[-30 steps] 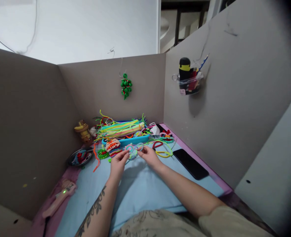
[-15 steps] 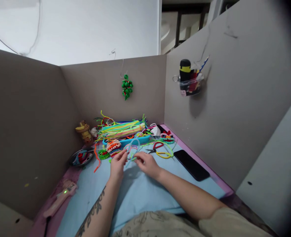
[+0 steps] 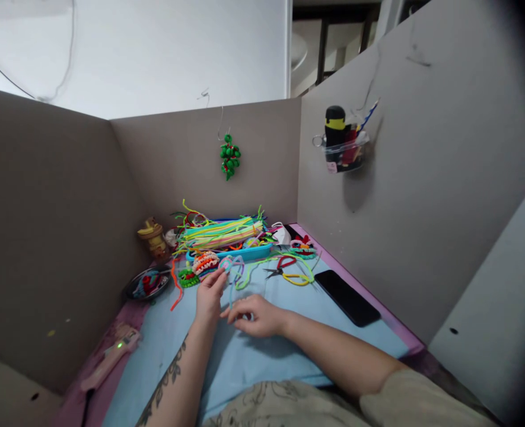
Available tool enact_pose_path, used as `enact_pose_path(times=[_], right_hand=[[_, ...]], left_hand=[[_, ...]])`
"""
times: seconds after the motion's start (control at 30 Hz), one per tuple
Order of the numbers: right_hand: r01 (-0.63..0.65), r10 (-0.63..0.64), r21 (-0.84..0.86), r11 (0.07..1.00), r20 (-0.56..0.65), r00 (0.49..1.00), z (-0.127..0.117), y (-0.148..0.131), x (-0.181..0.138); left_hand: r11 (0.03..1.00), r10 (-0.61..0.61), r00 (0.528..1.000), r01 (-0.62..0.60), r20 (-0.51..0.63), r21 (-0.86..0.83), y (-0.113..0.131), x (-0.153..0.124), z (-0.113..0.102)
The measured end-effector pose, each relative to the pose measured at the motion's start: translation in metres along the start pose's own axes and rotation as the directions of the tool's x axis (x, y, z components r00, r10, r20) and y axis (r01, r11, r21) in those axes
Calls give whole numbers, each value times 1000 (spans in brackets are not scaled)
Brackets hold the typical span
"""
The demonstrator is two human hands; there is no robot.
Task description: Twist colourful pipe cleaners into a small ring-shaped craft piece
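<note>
1. Head view: the left hand [image 3: 220, 274] pinches a small craft piece [image 3: 238, 263] of bent pipe cleaners, thumb and forefinger closed on its near edge.
2. At four o'clock from it, the right hand [image 3: 257, 315] has loosely curled fingers. A pale blue strand [image 3: 231, 295] hangs towards its fingertips; whether they grip it, I cannot tell.
3. The craft piece is at one o'clock from the left hand, over the worktop [image 3: 155, 338] and on the near side of the blue tray [image 3: 255, 254] at twelve.
4. Judging progress, several curves and loops are already made, while the pale blue strand hangs fairly straight, so its shaping looks unfinished. How much more is left cannot be told.
5. The craft piece looks thin and light, in pale blue and lilac, with open, rounded loops; finer detail is too small to read.
6. Scissors [image 3: 280, 271] lie apart, at two o'clock.
</note>
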State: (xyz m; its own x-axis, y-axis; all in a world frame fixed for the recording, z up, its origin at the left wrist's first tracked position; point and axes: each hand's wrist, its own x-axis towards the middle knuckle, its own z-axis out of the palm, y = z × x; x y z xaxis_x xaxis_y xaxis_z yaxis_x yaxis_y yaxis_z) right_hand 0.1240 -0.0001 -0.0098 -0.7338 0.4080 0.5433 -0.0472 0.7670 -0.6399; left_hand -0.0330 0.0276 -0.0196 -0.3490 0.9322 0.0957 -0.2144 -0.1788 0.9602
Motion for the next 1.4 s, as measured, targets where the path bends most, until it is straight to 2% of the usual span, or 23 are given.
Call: enact_pose_path(times=[0.07,0.13,0.2,0.27,0.33,0.37,0.43,0.5,0.57,0.6,0.63,0.7,0.73,0.8,0.9,1.0,1.17,1.4], right_hand=[[-27,23,80,996,54,998,-6,-4,-1],[-67,31,168,984,205,978,-9,-9,-2],[-104,1,236,966,398,917,-8,-16,-3],[-115,-49,264,958,541,839,-4,-22,-4],[-117,-74,272,955,604,794,0,-26,-4],[-130,-62,270,954,602,796,3,-26,-4],[-201,26,265,943,544,839,5,-22,-4],[-314,170,290,904,428,888,4,-14,-4],[-394,307,379,838,270,913,0,-4,-2],[-384,358,411,827,143,923,-2,0,-1],[-357,400,424,833,-14,917,-5,4,0],[-302,428,369,879,-330,842,-12,12,3],[-290,406,305,907,-453,793,-14,15,4],[-296,330,158,942,-601,728,-18,20,5],[-320,248,10,947,-656,713,-19,25,5],[-329,224,-37,944,-662,715,-19,28,5],[-327,223,-33,945,-666,712,-18,28,5],[-342,257,2,940,-664,702,-15,27,4]], left_hand=[[1000,5,1000,-5,-16,-28,-1,3,-3],[999,20,999,-21,-44,-26,-3,5,-4],[999,40,996,-41,-82,-13,-4,6,-4],[999,49,991,-51,-125,-12,-4,7,-4],[999,44,987,-49,-157,-23,-4,7,-4],[998,44,985,-49,-167,-29,-3,8,-5],[998,62,983,-66,-171,-20,-2,8,-6],[994,105,982,-101,-157,35,1,6,-5],[983,151,981,-136,-124,122,4,2,-3],[976,171,979,-152,-112,157,6,-1,-1],[969,192,977,-174,-93,175,8,-5,1],[957,218,975,-204,-47,206,10,-12,6],[952,222,975,-212,-22,220,11,-15,8],[941,239,971,-237,22,241,10,-21,12],[921,271,960,-280,72,271,8,-27,16],[911,296,952,-307,84,275,6,-29,16],[889,308,944,-331,122,316,3,-29,16],[851,358,930,-363,87,379,1,-30,15]])
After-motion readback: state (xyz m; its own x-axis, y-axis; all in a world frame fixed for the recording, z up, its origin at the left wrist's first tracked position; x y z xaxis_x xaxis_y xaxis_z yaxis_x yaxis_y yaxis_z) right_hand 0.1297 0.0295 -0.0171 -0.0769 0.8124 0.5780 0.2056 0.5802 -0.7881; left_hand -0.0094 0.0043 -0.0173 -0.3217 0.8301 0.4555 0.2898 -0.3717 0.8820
